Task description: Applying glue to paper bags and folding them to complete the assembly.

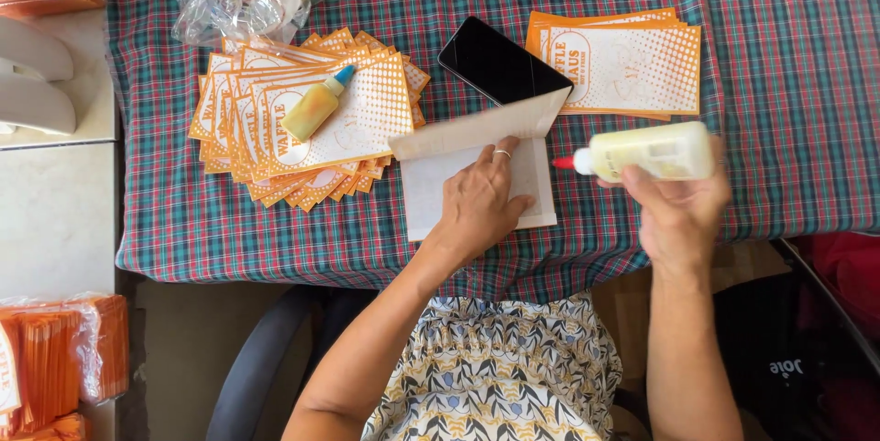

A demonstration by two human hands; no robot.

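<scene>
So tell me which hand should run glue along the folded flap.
Probably the right hand: it holds the glue bottle, nozzle toward the flap. The left hand is pinning the paper.

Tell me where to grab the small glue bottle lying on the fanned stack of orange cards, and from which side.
Grip the small glue bottle across its yellow body, coming from above. It lies flat and diagonal on the fanned cards, blue cap up-right, so its long sides are exposed, and the body is wider than the narrow cap.

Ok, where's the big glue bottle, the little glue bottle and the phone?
big glue bottle (653, 151): head view, middle of its pale body, held in the right hand (683, 207).
little glue bottle (313, 107): head view, its yellow body, lying on the fanned orange cards (367, 120).
phone (500, 61): head view, middle of its dark screen.
</scene>
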